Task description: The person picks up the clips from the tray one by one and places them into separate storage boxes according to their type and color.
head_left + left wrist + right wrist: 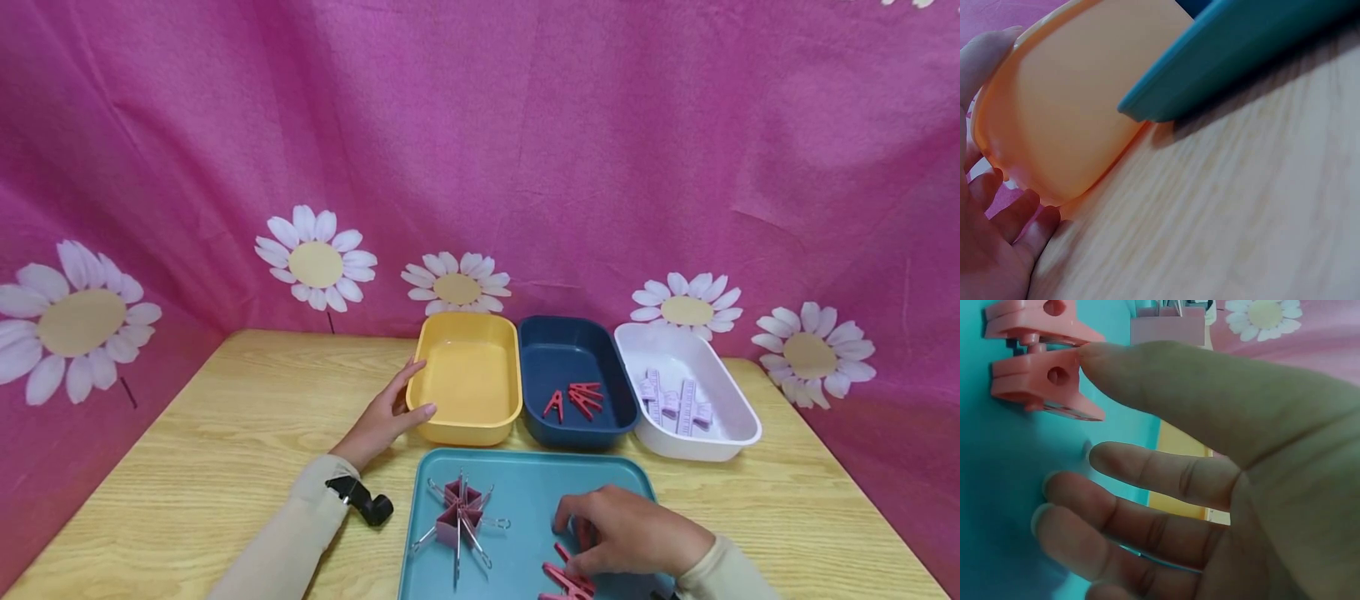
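Head: right hand (628,531) low by clothespins (559,575)

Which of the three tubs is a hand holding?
The yellow tub, leftmost: the left hand grips its rim. No hand touches the navy tub in the middle or the white tub farthest right.

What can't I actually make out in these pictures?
Head view: how many red pegs lie on the teal tray; the right hand and bottom edge may hide some.
Head view: the tray's near edge, cut off by the picture's bottom.
Head view: markings on the lilac strips, too small to read.
Right wrist view: the binder clips, cut off by the top edge.
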